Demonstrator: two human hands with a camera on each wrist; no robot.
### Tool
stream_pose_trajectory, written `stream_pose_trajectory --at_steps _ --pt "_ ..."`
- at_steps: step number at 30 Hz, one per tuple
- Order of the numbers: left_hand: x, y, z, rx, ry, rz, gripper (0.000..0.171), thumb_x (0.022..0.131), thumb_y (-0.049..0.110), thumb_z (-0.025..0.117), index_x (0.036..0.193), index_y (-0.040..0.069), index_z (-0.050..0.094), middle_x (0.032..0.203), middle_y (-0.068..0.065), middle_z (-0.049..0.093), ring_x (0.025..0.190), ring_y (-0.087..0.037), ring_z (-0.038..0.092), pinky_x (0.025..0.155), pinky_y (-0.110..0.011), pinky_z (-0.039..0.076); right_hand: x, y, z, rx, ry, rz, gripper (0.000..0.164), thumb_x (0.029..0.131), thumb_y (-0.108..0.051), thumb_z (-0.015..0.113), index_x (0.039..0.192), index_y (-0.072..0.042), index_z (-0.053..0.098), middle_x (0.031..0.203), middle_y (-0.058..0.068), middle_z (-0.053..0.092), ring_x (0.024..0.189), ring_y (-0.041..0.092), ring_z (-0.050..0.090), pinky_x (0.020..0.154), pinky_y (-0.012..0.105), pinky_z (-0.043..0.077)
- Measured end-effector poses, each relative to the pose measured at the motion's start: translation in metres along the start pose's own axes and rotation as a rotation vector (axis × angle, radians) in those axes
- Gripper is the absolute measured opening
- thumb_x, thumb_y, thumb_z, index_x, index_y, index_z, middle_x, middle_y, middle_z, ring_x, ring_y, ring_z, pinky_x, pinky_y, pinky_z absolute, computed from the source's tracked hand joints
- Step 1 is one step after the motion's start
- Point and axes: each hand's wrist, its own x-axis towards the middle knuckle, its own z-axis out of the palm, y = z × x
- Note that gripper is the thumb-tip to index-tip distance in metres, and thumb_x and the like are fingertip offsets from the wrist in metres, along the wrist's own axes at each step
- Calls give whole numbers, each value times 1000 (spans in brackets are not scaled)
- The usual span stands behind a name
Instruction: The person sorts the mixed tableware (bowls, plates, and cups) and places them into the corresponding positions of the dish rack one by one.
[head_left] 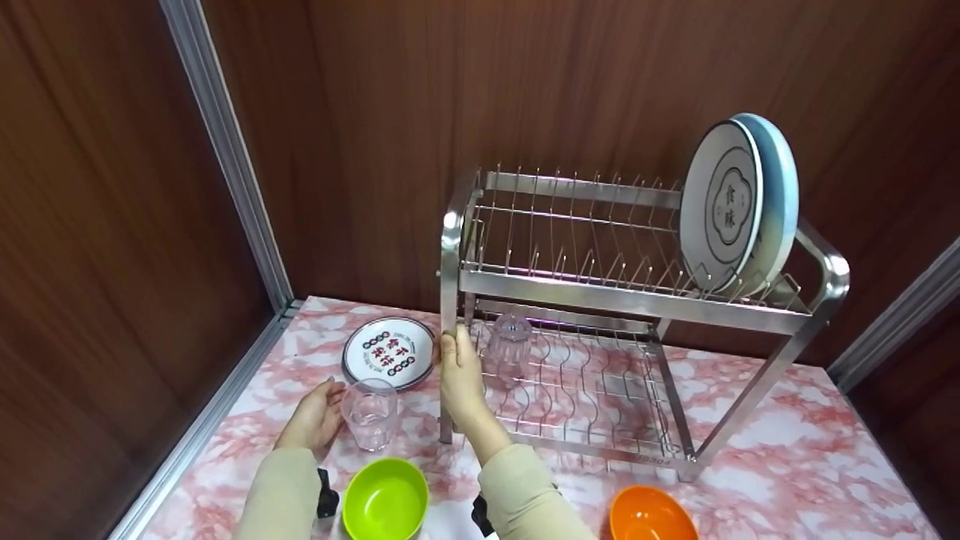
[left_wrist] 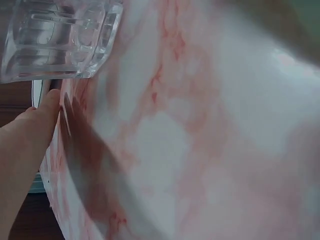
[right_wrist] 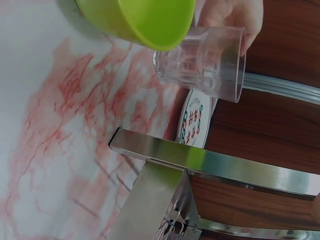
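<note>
My left hand is just left of a clear plastic cup that stands upright on the table, its fingers loosely bent beside the cup wall. Whether they touch it is unclear. In the left wrist view, fingers reach past the cup. With my right hand I grip the left upright of a two-tier metal dish rack. Only a sliver of that hand shows in the right wrist view. Behind the cup lies a small patterned plate.
A green bowl stands in front of the cup, and an orange bowl is at the front right. Two large plates stand on the rack's upper tier. Another clear cup is upside down on the lower tier. Brown panels enclose the table.
</note>
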Motion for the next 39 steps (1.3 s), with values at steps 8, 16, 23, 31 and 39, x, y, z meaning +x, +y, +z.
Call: stream_pose_trajectory --at_steps 8,16,23,31,39 --pt "7 9 -1 -26 -64 -2 55 96 29 11 136 -8 3 125 -19 25 116 -24 34 100 -29 34 3 -2 4 67 -6 -43 25 94 -28 34 89 -5 43 70 -2 43 66 9 43 65 22 37" --pt "7 3 -2 -52 -105 -26 52 97 28 16 134 -7 11 113 -11 41 97 -13 53 102 -32 32 -1 2 4 84 8 -6 24 93 -25 35 89 -3 44 69 -1 43 65 10 43 65 23 38" --pt "9 4 2 -92 -163 -21 52 97 25 16 137 -4 2 141 -21 10 100 -11 48 107 -29 24 -9 -16 1 86 3 2 22 94 -18 35 90 2 43 70 -1 41 65 9 42 65 21 36" --pt "23 2 0 -75 -103 -47 48 96 19 26 137 -1 10 135 -19 22 90 -8 54 98 -24 37 -11 -24 -1 87 5 -21 23 94 -17 35 90 4 43 68 -1 41 64 8 41 64 20 36" --pt "33 -2 -2 14 -63 -25 52 96 16 30 138 -3 6 136 -27 23 83 -6 58 89 -23 44 0 4 1 52 10 -53 24 94 -24 36 90 -3 46 69 1 45 65 12 44 63 20 37"
